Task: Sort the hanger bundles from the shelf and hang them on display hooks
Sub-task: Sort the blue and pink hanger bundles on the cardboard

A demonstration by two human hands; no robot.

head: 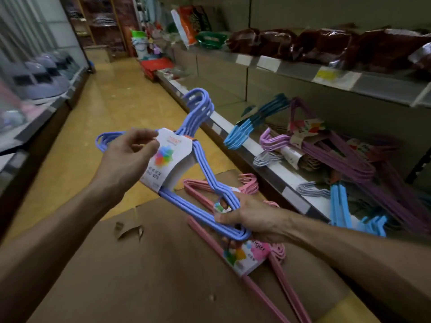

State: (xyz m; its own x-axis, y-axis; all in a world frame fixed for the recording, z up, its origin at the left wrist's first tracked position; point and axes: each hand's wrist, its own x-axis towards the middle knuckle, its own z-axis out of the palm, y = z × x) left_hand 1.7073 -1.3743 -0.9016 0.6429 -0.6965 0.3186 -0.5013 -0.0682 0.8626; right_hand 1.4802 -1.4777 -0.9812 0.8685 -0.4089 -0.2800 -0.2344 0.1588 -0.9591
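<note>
A bundle of periwinkle-blue hangers (205, 164) with a white paper label (171, 157) is held up in the aisle between both hands. My left hand (129, 157) pinches the label's upper left edge with thumb and fingers. My right hand (247, 217) grips the bundle's lower corner. Below them, pink hanger bundles (261, 264) lie on a brown cardboard box (140, 276). On the shelf (275, 169) to the right lie more bundles: blue (247, 127), purple (338, 157) and light blue (342, 206).
An upper shelf (326, 73) carries dark red wrapped packs. A yellow-tiled aisle (112, 113) runs ahead toward stacked goods and baskets (149, 54). A low display (35, 89) with grey-blue items lines the left side.
</note>
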